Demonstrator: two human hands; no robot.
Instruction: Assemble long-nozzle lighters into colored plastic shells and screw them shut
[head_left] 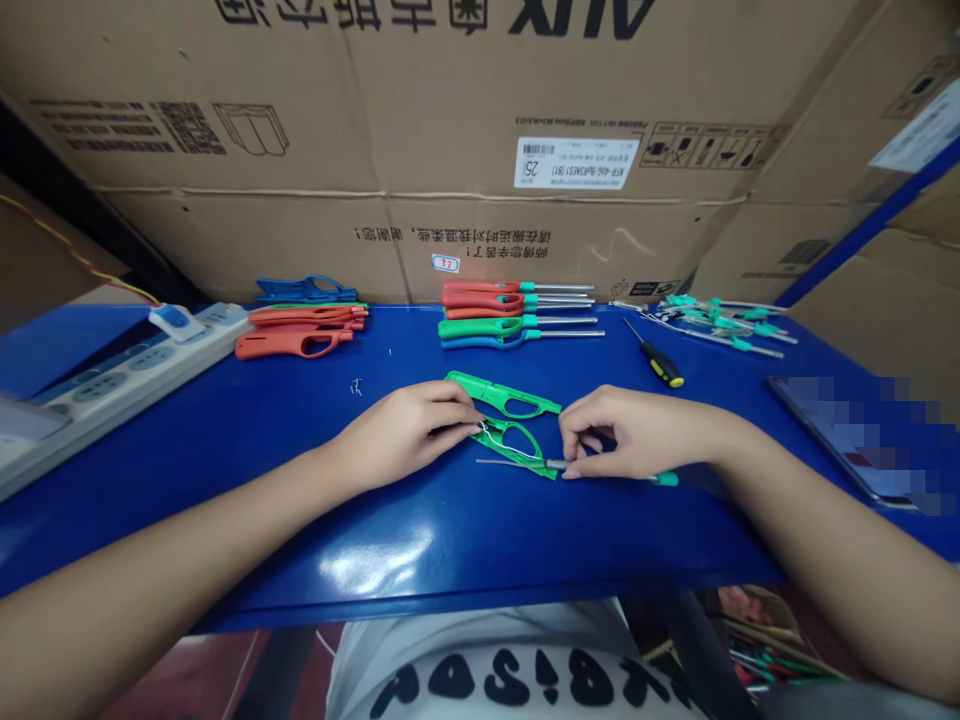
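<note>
On the blue table point(262, 530), the left hand point(416, 430) has thumb and forefinger drawn close, pinching the near green shell point(491, 440) beside a white wire point(511, 449); the right hand point(637, 430) has its fingertips closed around a metal tube point(556, 464). The shell is probably light, stiff and slick, best taken by its edges; the thin wire looks limp and easily snagged.

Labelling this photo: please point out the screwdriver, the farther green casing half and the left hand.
Screwdriver point(660, 362), head view: on its handle.
Farther green casing half point(486, 389), head view: on its solid body, beside the loop.
Left hand point(409, 428), head view: on its back.
</note>
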